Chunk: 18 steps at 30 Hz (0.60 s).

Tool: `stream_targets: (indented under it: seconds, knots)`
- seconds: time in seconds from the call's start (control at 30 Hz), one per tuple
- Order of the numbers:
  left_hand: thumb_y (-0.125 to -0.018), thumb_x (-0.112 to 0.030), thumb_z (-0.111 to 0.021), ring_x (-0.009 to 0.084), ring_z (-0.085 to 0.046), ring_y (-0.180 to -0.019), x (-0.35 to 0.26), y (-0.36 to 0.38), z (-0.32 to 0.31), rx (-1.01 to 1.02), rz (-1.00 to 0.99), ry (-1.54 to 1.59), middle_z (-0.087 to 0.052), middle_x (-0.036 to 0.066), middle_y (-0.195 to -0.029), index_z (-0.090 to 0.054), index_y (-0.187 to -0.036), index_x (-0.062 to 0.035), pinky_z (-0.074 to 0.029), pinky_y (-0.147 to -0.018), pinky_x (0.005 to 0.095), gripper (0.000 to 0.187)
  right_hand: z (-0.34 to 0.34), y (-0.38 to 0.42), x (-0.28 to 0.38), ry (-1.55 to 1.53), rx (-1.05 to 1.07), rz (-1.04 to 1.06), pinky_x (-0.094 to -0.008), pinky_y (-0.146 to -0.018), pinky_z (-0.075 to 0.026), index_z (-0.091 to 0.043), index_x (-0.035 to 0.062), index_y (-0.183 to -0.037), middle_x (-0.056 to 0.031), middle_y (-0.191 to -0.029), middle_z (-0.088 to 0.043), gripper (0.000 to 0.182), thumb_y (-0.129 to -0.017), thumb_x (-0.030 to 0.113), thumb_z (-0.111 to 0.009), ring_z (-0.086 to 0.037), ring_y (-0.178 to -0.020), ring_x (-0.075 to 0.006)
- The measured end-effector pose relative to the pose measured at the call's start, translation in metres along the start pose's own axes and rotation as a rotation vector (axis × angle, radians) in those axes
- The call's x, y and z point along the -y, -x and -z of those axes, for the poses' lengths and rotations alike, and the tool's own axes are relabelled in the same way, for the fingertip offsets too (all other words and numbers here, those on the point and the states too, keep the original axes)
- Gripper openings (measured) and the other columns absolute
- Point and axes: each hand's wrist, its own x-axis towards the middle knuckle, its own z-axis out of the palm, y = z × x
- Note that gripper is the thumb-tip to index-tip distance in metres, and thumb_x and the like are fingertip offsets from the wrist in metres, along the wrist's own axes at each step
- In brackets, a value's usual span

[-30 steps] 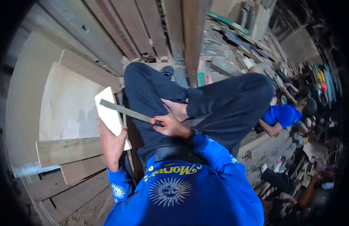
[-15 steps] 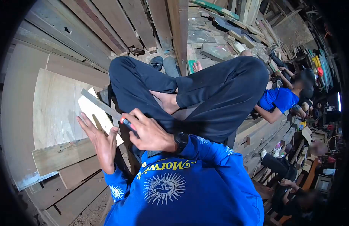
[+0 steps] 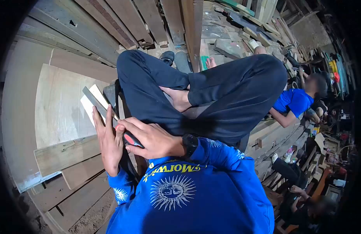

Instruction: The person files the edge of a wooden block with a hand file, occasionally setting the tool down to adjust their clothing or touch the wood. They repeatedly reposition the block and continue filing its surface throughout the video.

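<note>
My right hand [image 3: 155,136] is wrapped round the red and black handle of a flat file [image 3: 90,96], whose long grey blade points up and left. The blade lies across a pale piece of wood [image 3: 87,107] beside my bent knee. My left hand [image 3: 111,150] has its fingers stretched out over the blade and the wood, hiding part of both. Its thumb is close to the handle, right by the fingers of my right hand.
A pale panel [image 3: 55,105] and a plank [image 3: 65,155] lie to the left. Long boards [image 3: 106,23] lean at the top, near a pair of shoes [image 3: 167,57]. A person in a blue shirt [image 3: 292,101] sits to the right among stacked timber [image 3: 272,134].
My left hand has moved up and right, its fingers now over the blade. The file has slid down along the wood, towards my body, with my right hand still on it.
</note>
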Motion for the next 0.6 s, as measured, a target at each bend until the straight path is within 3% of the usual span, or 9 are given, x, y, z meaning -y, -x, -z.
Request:
stream_targets:
  seconds: [0.1, 0.17, 0.23, 0.3, 0.4, 0.6]
  knots:
    - [-0.105, -0.063, -0.051, 0.0475, -0.017, -0.16, -0.001, -0.002, 0.004, 0.037, -0.008, -0.039, -0.016, 0.029, -0.174, -0.046, -0.161, -0.0131, -0.023, -0.127, 0.0543, 0.075, 0.009, 0.0, -0.001, -0.141, 0.063, -0.04, -0.0446, -0.083, -0.06, -0.041, -0.0002, -0.154, -0.0201, -0.14, -0.054, 0.073, -0.094, 0.026, -0.074, -0.071, -0.096, -0.0365]
    - [-0.105, -0.057, -0.056, 0.0458, -0.019, -0.161, -0.002, -0.003, 0.004, 0.043, 0.018, -0.042, -0.017, 0.027, -0.174, -0.048, -0.16, -0.0136, -0.023, -0.127, 0.0532, 0.07, 0.015, 0.0, 0.001, -0.198, 0.105, -0.183, -0.0423, -0.081, -0.058, -0.046, 0.0022, -0.153, -0.0192, -0.128, -0.063, 0.065, -0.098, 0.025, -0.07, -0.072, -0.094, -0.0341]
    - [-0.106, -0.053, -0.058, 0.0458, -0.019, -0.16, -0.006, -0.003, 0.005, 0.052, 0.055, -0.062, -0.017, 0.027, -0.174, -0.049, -0.159, -0.0142, -0.023, -0.128, 0.0533, 0.066, 0.008, 0.002, -0.015, -0.135, -0.034, -0.046, -0.0419, -0.082, -0.058, -0.05, 0.0039, -0.15, -0.0194, -0.121, -0.066, 0.055, -0.101, 0.023, -0.067, -0.072, -0.095, -0.0345]
    - [-0.104, -0.035, -0.064, 0.0449, -0.021, -0.16, -0.011, -0.005, 0.006, 0.048, 0.079, -0.077, -0.018, 0.025, -0.174, -0.051, -0.158, -0.0144, -0.024, -0.128, 0.0524, 0.059, 0.01, 0.004, -0.027, -0.16, -0.077, -0.078, -0.0427, -0.082, -0.057, -0.063, 0.0039, -0.135, -0.0179, -0.108, -0.07, 0.034, -0.103, 0.015, -0.063, -0.072, -0.096, -0.0357]
    - [-0.099, -0.023, -0.066, 0.0447, -0.021, -0.16, -0.016, -0.006, 0.007, 0.044, 0.104, -0.062, -0.019, 0.024, -0.174, -0.054, -0.154, -0.0124, -0.025, -0.128, 0.0508, 0.057, 0.007, -0.005, -0.057, 0.018, -0.177, -0.068, -0.045, -0.078, -0.056, -0.072, 0.0026, -0.113, -0.0189, -0.1, -0.071, 0.017, -0.099, 0.008, -0.064, -0.071, -0.092, -0.0385]
    - [-0.097, -0.019, -0.066, 0.0459, -0.022, -0.159, -0.016, -0.007, 0.009, 0.057, 0.097, -0.093, -0.021, 0.025, -0.173, -0.056, -0.152, -0.0119, -0.025, -0.128, 0.0516, 0.057, 0.018, -0.078, -0.122, 0.216, -0.342, -0.059, -0.0482, -0.093, -0.056, -0.067, -0.0056, -0.119, -0.0245, -0.115, -0.069, 0.027, -0.094, 0.0, -0.056, -0.069, -0.106, -0.0425]
